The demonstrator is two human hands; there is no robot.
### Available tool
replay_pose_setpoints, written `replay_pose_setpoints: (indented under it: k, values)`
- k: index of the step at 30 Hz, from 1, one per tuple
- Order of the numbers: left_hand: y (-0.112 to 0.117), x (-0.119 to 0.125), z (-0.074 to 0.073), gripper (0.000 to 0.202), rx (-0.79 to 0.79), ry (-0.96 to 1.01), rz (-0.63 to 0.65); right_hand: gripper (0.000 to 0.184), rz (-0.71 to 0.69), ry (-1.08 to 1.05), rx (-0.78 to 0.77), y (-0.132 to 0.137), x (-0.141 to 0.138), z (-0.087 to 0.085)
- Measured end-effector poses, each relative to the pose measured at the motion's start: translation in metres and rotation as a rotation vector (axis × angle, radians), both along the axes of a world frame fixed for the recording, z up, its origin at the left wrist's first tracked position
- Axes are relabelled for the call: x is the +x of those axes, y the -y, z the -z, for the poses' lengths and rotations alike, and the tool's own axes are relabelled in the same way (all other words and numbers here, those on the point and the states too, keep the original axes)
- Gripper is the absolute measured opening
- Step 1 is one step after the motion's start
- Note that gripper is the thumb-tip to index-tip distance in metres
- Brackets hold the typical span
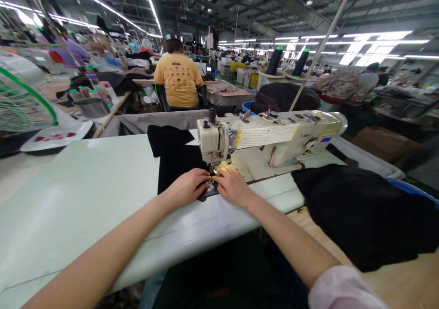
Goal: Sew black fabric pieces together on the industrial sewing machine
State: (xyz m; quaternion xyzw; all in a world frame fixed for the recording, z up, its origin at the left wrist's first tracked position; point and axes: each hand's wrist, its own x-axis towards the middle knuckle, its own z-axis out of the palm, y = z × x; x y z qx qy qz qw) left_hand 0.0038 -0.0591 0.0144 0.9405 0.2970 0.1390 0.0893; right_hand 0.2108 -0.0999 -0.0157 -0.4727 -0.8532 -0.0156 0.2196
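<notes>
Black fabric (174,162) lies on the pale table to the left of the needle area and runs under my left hand (188,185). That hand is closed, its fingertips pinching the fabric's edge just in front of the presser foot. My right hand (231,185) is closed too, with thumb and fingers together close to the left fingertips. What sits between the right fingers is too small to make out. Right behind both hands stands the sewing machine (274,139), its needle end above the fingertips and its small lamp lit.
More black fabric (370,213) hangs over a wooden surface at the right. A fan (24,98) stands at the left. Behind the machine are two dark thread cones (274,62) and a dark cloth pile (288,96). A person in a yellow shirt (178,78) sits ahead, facing away.
</notes>
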Motion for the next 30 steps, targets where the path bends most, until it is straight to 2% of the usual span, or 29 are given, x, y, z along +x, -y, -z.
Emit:
replay_pose_setpoints:
  k: [3, 7, 10, 13, 16, 17, 19, 20, 21, 22, 25, 27, 30]
  values:
    - [-0.010, 0.000, -0.001, 0.030, 0.014, -0.019, -0.018, 0.026, 0.045, -0.032, 0.012, 0.002, -0.005, 0.001]
    - [-0.008, -0.004, 0.007, 0.037, 0.045, -0.029, -0.112, 0.032, 0.043, -0.081, 0.034, 0.030, -0.005, -0.003]
    - [-0.008, -0.011, 0.019, 0.048, 0.060, -0.026, -0.207, 0.032, 0.066, -0.126, 0.093, 0.057, 0.021, -0.012]
    - [-0.020, -0.027, 0.026, 0.056, 0.067, -0.024, -0.281, 0.027, 0.305, -0.100, 0.188, 0.084, 0.090, -0.027]
    - [-0.038, -0.055, 0.023, 0.053, 0.096, -0.019, -0.353, 0.026, 0.705, 0.029, 0.138, 0.109, 0.188, -0.039]
    - [-0.043, -0.064, 0.021, 0.051, 0.116, -0.016, -0.369, 0.025, 0.831, 0.036, 0.085, 0.117, 0.220, -0.040]
    - [-0.046, -0.078, 0.015, 0.047, 0.168, -0.007, -0.377, 0.015, 1.033, -0.015, -0.198, 0.130, 0.269, -0.036]
    - [-0.045, -0.082, 0.012, 0.043, 0.196, -0.003, -0.367, 0.018, 1.057, -0.064, -0.336, 0.136, 0.284, -0.032]
    - [-0.042, -0.084, 0.011, 0.039, 0.223, 0.001, -0.349, 0.020, 1.000, -0.122, -0.442, 0.142, 0.292, -0.028]
    - [-0.036, -0.083, 0.009, 0.036, 0.247, 0.005, -0.325, 0.021, 0.992, -0.160, -0.484, 0.147, 0.294, -0.024]
    - [-0.014, -0.076, 0.009, 0.032, 0.296, 0.024, -0.253, 0.022, 0.968, -0.213, -0.448, 0.156, 0.274, -0.022]
    - [0.001, -0.072, 0.010, 0.031, 0.312, 0.044, -0.227, 0.022, 0.963, -0.227, -0.427, 0.157, 0.259, -0.031]
    - [0.014, -0.069, 0.010, 0.033, 0.314, 0.076, -0.203, 0.022, 1.013, -0.332, -0.366, 0.157, 0.251, -0.056]
